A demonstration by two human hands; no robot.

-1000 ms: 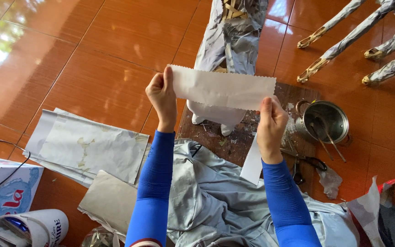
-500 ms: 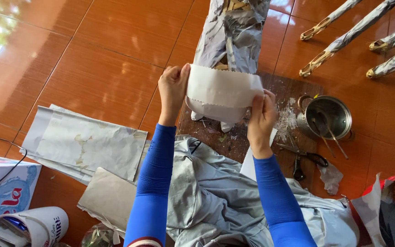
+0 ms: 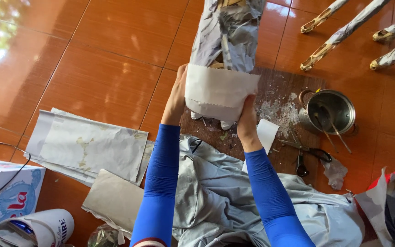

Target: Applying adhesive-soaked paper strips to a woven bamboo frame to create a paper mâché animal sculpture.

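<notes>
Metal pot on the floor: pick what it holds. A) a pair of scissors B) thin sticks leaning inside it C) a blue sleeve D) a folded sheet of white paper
B: the metal pot stands open with thin sticks leaning inside it, their ends over its rim; the scissors lie on the board beside it, and the white paper is held up between the left hand and the right hand.
</notes>
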